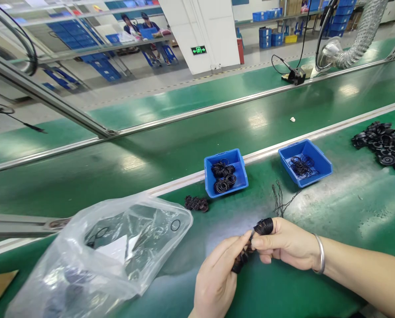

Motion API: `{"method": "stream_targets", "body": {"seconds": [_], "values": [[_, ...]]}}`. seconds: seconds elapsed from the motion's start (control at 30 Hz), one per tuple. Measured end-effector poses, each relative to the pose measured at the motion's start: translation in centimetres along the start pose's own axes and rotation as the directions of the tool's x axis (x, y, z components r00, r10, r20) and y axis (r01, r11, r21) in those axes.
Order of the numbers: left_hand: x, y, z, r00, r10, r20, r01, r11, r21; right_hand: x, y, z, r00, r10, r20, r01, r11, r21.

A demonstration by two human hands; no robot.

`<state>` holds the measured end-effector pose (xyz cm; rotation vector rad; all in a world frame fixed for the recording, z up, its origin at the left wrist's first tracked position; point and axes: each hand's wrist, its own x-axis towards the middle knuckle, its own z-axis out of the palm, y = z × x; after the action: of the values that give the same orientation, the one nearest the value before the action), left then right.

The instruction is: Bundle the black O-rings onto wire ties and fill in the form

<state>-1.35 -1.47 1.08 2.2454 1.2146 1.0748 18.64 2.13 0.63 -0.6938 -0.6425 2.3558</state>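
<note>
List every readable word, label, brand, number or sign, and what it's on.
No readable words, brands or numbers.
Green sign on the white pillar: running-figure pictogram, arrow each side, no legible lettering.
Background blue bins: pale marks, too small to read.
White paper in the plastic bag: nothing legible.

Only readable sign is the green exit sign on the white pillar in the bkgd, showing a running-figure pictogram btwn a L-pointing & a R-pointing arrow, w/ any txt on the blue bins to its R too small to read.
</note>
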Motion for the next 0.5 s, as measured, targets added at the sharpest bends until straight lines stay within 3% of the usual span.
{"method": "stream_targets", "body": {"seconds": [0.1, 0.17, 0.27, 0.37, 0.43, 0.5], "values": [[0.06, 0.47, 0.13, 0.996, -0.08, -0.033, 0.078, 0.995, -0.07, -0.04, -0.17, -0.02, 1.0, 0.002, 0.011, -0.002, 1.0, 0.012], [0.22, 0.83, 0.31, 0.978, -0.178, -0.11, 0.161, 0.975, -0.152, 0.01, -0.37, -0.07, 1.0, -0.016, 0.0, 0.016, 0.999, 0.036], [0.45, 1.1, 0.55, 0.88, -0.413, -0.234, 0.338, 0.892, -0.3, 0.19, -0.74, -0.21, 0.996, -0.069, -0.061, 0.076, 0.991, 0.108], [0.49, 0.99, 0.64, 0.791, -0.568, -0.225, 0.48, 0.806, -0.346, 0.36, -0.99, -0.38, 0.991, -0.088, -0.105, 0.103, 0.983, 0.153], [0.47, 0.91, 0.6, 0.798, -0.572, -0.188, 0.502, 0.805, -0.315, 0.42, -1.01, -0.49, 0.988, -0.098, -0.118, 0.115, 0.984, 0.14], [0.54, 0.94, 0.46, 0.835, -0.525, -0.167, 0.473, 0.839, -0.268, 0.44, -0.95, -0.55, 0.986, -0.112, -0.122, 0.125, 0.986, 0.108]]}}
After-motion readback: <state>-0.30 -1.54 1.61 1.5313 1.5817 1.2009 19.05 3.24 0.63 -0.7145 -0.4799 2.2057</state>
